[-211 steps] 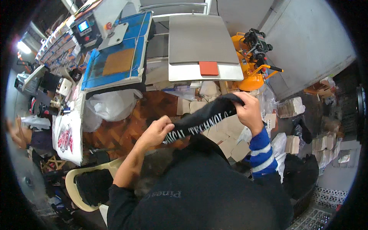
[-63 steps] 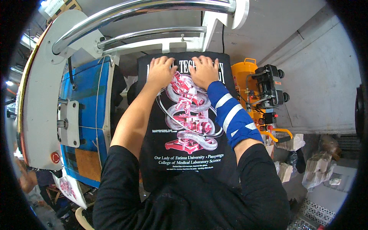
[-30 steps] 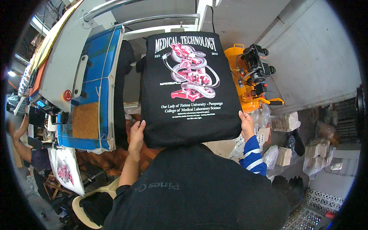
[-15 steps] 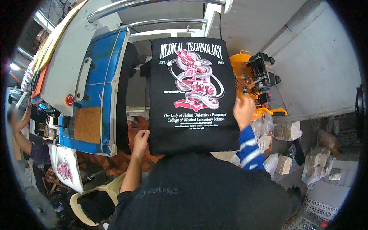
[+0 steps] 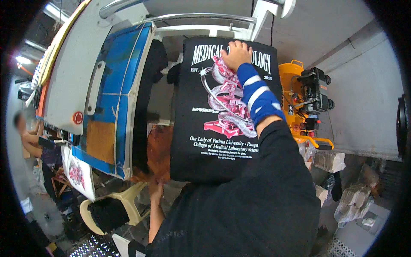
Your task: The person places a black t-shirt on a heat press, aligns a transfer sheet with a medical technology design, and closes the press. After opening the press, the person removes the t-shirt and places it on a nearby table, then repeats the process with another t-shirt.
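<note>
A black garment with white lettering and a pink-and-grey snake graphic lies flat, squared over the press's lower platen. My right hand rests on its upper printed area with fingers apart, holding nothing; a blue wrap with white stripes circles that forearm. My left hand is low, just off the garment's lower left corner, blurred and partly shadowed, so its fingers cannot be made out.
Left stand a grey press head and blue platen; above runs a chrome rail. An orange compressor is right. Below left are a cream chair and white printed fabric; a co-worker is far left.
My right hand has moved from the garment's right side up onto its top print. My left hand has dropped lower and the view has shifted slightly.
</note>
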`<state>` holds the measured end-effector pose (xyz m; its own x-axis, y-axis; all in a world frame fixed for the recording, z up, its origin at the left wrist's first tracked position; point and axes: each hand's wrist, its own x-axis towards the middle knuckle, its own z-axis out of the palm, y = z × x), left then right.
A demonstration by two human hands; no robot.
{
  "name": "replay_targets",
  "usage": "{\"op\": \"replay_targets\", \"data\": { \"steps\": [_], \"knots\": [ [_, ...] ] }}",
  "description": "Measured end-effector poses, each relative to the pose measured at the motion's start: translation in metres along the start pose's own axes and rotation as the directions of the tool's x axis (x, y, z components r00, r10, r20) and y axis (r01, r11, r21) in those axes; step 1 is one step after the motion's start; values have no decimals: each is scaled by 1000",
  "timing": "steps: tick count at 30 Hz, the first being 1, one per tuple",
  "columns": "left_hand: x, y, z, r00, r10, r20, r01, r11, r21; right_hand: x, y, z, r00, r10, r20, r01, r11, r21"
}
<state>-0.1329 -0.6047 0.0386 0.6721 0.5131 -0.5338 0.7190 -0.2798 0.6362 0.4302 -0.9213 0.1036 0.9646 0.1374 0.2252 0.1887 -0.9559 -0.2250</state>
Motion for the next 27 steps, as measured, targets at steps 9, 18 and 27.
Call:
{"op": "replay_targets", "data": {
  "steps": [9, 18, 27],
  "knots": [
    [19, 73, 3, 759, 616, -209, -589, 788, 181, -136, 39, -30, 870, -407, -279, 450, 885, 114],
    [-17, 192, 84, 48, 940, 337, -984, -13, 179, -445, 3, -87, 997, 0, 72, 5, 998, -56],
    [-11, 180, 127, 59, 931, 360, -903, -105, 417, -450, -6, -83, 997, -1, -80, -6, 996, -89]
  ]
}}
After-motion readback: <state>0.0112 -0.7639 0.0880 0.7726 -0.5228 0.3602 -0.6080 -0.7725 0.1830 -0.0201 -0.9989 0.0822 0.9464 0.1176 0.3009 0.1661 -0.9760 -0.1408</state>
